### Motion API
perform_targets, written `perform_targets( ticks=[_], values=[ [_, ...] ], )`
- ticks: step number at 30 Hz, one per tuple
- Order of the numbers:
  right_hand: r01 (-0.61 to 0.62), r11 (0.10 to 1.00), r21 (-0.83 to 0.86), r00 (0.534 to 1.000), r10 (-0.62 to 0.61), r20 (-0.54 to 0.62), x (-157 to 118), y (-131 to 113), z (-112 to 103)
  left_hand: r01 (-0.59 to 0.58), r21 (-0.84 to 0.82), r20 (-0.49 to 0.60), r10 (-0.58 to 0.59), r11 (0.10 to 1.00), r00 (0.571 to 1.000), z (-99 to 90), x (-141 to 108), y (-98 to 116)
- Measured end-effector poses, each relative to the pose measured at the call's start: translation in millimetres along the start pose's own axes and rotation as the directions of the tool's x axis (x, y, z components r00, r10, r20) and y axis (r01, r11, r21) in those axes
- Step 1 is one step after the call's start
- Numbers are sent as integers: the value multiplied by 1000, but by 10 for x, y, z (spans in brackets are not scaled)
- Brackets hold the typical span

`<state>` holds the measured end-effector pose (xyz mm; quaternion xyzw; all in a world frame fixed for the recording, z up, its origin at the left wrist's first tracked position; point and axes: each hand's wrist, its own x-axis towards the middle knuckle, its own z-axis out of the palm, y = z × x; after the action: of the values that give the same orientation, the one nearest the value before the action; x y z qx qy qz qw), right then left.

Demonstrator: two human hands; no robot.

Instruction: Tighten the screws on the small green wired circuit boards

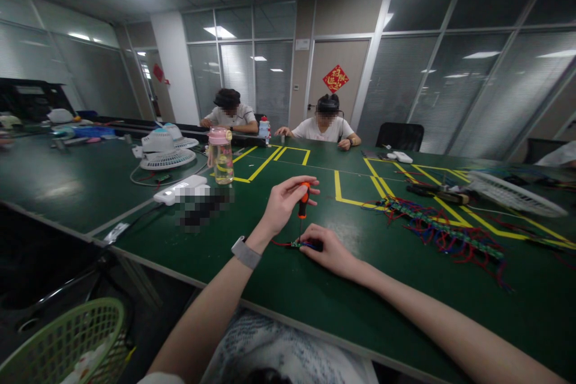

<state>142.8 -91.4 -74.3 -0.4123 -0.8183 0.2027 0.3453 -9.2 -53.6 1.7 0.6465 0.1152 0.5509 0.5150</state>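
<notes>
My left hand (284,204) is closed round the orange and black handle of a screwdriver (303,207), which stands upright. The screwdriver's thin shaft points down at a small green circuit board (295,245) on the table, from which a red wire runs left. My right hand (330,250) rests on the table, its thumb and fingertips pinching the right end of this board, where dark blue wires show. Whether the screwdriver's tip sits in a screw is too small to tell.
A long row of green circuit boards (443,228) with red and blue wires lies right on the green table (270,294). Left stand a pink-lidded bottle (220,156), a white power strip (180,189) and a fan part (164,153). Two people sit opposite. A green basket (67,336) is below left.
</notes>
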Motion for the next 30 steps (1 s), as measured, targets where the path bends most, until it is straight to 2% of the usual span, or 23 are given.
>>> perform_targets(
  ticks=[4, 10, 12, 17, 21, 26, 30],
  values=[
    [-2, 1000, 7, 1000, 2, 0, -1, 0, 0, 7, 28, -15, -6, 1000, 1000, 11, -9, 11],
    [-1, 1000, 7, 1000, 0, 5, -8, -8, -8, -105, 235, -27, 115, 966, 993, -33, 6, 21],
    [6, 1000, 6, 1000, -6, 4, -8, -4, -8, -113, 191, -21, 120, 975, 993, -42, 9, 12],
    [-2, 1000, -1, 1000, 3, 4, -3, -4, -7, 3, -5, 24, -3, 1000, 1000, -17, -3, 0],
    [-2, 1000, -2, 1000, 2, 10, 2, -16, -12, 5, 52, -17, -4, 999, 1000, -4, -13, 11],
    [-6, 1000, -3, 1000, 6, 15, -1, -24, -15, -89, 225, -48, 102, 970, 994, -29, -1, 21],
    [-6, 1000, -5, 1000, 6, 12, -4, -15, -12, -121, 220, -32, 131, 968, 991, -52, 7, 3]
  ],
)
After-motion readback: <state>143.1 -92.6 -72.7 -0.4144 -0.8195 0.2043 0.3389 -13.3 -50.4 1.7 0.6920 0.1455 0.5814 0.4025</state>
